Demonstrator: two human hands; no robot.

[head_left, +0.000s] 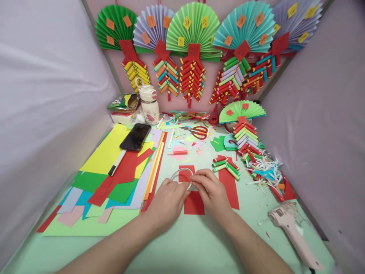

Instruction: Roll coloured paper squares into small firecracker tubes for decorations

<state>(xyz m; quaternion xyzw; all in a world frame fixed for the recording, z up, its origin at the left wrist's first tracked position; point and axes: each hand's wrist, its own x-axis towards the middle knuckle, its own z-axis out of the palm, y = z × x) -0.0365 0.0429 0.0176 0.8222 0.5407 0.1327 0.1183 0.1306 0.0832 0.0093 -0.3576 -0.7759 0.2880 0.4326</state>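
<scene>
Between both hands is a thin white ring [181, 169] that looks like a narrow roll of tape. My left hand [169, 199] is closed on its near side, thumb and fingers pressed together. With fingertips pinched at the ring's right edge, my right hand [210, 191] meets the left thumb; a small pale end shows there. Under the ring lies a red paper square [186, 173], and a second red square [194, 203] lies just nearer, below the hands. To the right are a red paper strip [229, 188] and a small bundle of red and green paper rolls [226, 166].
Coloured paper sheets [71, 224] are stacked at left, bearing a phone [135, 137] and a marker [116, 163]. Red-handled scissors [199, 132], a bottle [149, 106] and paper scraps stand farther back. A glue gun [295, 234] lies at right. Paper fans [194, 28] hang behind.
</scene>
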